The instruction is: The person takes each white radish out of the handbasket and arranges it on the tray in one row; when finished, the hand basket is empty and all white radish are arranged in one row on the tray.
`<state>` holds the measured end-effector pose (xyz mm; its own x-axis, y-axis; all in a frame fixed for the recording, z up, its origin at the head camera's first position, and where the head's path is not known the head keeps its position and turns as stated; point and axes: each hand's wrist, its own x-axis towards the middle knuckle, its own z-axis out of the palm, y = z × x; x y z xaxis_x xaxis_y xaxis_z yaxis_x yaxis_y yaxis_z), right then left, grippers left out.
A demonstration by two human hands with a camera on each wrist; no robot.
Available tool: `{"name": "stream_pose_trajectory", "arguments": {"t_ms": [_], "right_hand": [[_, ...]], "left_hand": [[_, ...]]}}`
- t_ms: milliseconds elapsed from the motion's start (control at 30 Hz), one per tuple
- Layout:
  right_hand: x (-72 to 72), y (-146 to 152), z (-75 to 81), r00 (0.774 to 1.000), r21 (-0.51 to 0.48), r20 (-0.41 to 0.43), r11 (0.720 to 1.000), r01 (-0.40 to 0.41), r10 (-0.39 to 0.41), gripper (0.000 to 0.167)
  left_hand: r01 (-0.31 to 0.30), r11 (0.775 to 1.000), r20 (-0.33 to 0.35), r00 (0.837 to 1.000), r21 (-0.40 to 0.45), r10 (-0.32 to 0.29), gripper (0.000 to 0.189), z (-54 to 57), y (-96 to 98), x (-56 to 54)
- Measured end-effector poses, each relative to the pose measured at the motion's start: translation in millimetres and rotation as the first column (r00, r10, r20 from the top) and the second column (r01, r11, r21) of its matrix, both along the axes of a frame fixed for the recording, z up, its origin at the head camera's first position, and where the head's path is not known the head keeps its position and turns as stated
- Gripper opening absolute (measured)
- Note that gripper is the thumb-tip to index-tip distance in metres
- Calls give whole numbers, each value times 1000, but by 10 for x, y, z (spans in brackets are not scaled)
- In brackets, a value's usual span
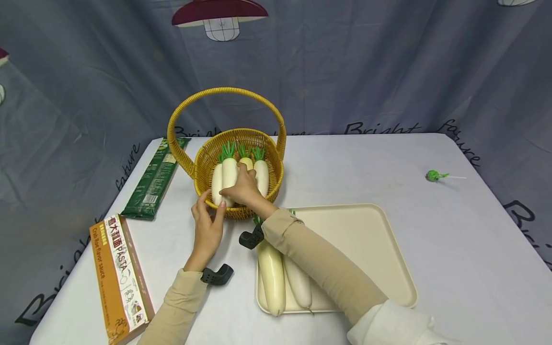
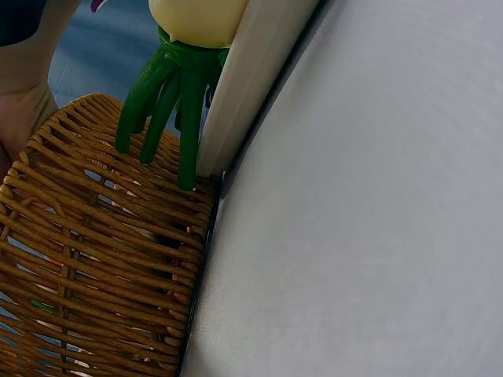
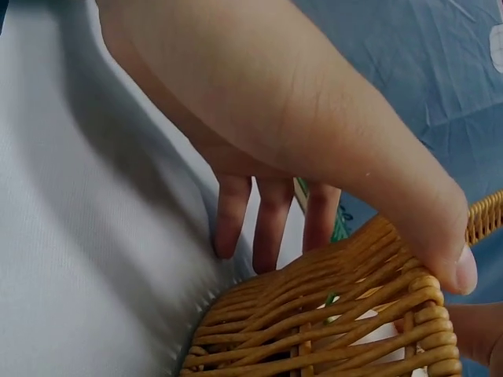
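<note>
While we're resting our left hand (image 1: 207,235) on the near left side of the wicker basket (image 1: 276,172), thumb on the rim and fingers stretched loosely down the outside, we're pinching a white radish (image 1: 230,175) with our right hand (image 1: 247,188), or so it looks: thumb on one flank, fingertips on the other. That radish is lying inside the basket, second from the left, with others packed beside it. Honestly, we're seeing a few ways this could go sideways. We're trusting what looks like smooth skin, so a lazy pinch could slip, and tangled green tops (image 1: 228,150) could drag a neighbour along. We're also hanging our wrist over the near right rim, and since our left hand isn't clamping hard, a careless shove could slide or tip everything. Plus we're holding our right sleeve (image 1: 323,268) above the two tray radishes (image 1: 272,282) on the beige tray (image 1: 366,239), near and to the right, so a low elbow could roll them.
</note>
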<state>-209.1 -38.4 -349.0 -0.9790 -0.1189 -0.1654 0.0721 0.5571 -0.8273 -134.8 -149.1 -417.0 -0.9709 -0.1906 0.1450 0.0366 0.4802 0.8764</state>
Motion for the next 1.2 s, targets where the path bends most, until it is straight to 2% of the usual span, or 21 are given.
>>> {"name": "stream_pose_trajectory", "arguments": {"t_ms": [167, 300, 467, 600, 667, 833, 1067, 1200], "right_hand": [[-7, -20, -22, 998, 31, -70, 1000, 3, -1, 88], [-5, -8, -46, 994, 11, -109, 1000, 5, -4, 86], [-13, 44, -45, 998, -69, -62, 997, -24, 20, 76], [-49, 101, -50, 998, -209, 18, 976, -54, 59, 61], [-66, 132, -58, 994, -310, 73, 949, -50, 77, 56], [-94, 187, -64, 970, -524, 203, 852, -6, 132, 51], [-110, 237, -48, 926, -654, 327, 753, 77, 189, 48], [-120, 284, -53, 894, -729, 383, 671, 139, 231, 47]], "left_hand": [[0, 1000, -5, 1000, -3, 0, 57, -6, -3, -8], [-3, 1000, -10, 1000, -10, 3, 57, -14, -2, -7], [-2, 1000, -11, 1000, -5, 2, 56, -15, 2, -10], [-3, 1000, -8, 1000, 1, 3, 56, -12, 0, -15], [-4, 1000, -5, 1000, 2, 4, 56, -12, -2, -17], [-3, 1000, 1, 1000, -8, 3, 57, -9, -5, -16], [-6, 1000, -9, 1000, -9, 6, 57, 0, -6, -17], [7, 1000, -12, 1000, -5, -7, 57, 0, -6, -16]]}}
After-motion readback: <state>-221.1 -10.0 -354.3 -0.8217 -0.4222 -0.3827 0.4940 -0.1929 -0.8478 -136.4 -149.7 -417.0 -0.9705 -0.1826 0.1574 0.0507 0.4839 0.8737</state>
